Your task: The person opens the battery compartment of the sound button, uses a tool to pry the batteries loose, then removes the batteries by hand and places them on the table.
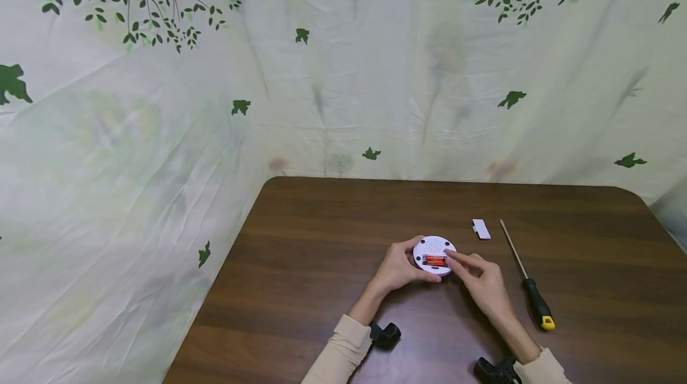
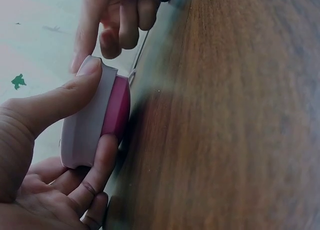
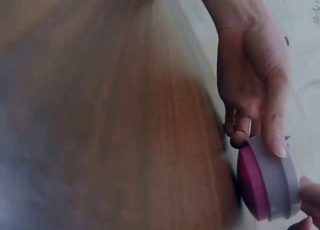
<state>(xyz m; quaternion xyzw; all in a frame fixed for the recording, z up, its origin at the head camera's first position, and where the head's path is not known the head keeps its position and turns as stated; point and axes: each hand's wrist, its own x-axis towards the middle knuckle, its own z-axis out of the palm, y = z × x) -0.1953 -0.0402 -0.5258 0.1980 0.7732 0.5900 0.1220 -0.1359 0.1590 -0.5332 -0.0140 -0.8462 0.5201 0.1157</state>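
A round white device [image 1: 432, 244] with a pink front [image 2: 116, 107] is tilted up off the table, its perforated back facing the head camera. Red batteries [image 1: 435, 260] lie in its uncovered battery compartment. My left hand [image 1: 399, 265] grips the device by its rim, thumb on one side and fingers around the other. At the right edge of the compartment, the thumb and index fingertips of my right hand [image 1: 483, 282] touch the device by the batteries. In the right wrist view the pink side of the device faces the tabletop.
A small white battery cover [image 1: 481, 229] lies on the brown wooden table [image 1: 322, 223] beyond the right hand. To its right is a screwdriver [image 1: 531, 294] with a black and yellow handle. Behind the table hangs a leaf-patterned cloth [image 1: 333, 74].
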